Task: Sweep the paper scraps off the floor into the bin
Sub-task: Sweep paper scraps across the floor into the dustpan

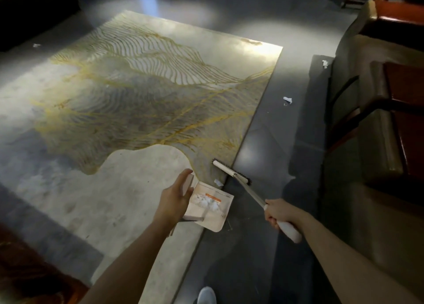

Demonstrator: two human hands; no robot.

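My left hand holds the handle of a pale dustpan that sits at the rug's right edge, with several white paper scraps inside it. My right hand grips the white handle of a long brush, whose black bristles rest on the rug edge just beyond the pan. One small scrap lies on the rug between brush head and pan. More scraps lie on the dark floor: one to the right of the rug, one near the sofa, one at the far left.
A large beige rug with gold wavy lines covers the middle of the floor. A sofa and dark wooden furniture stand along the right. A dark cabinet sits at the back left. My shoe shows at the bottom. No bin is in view.
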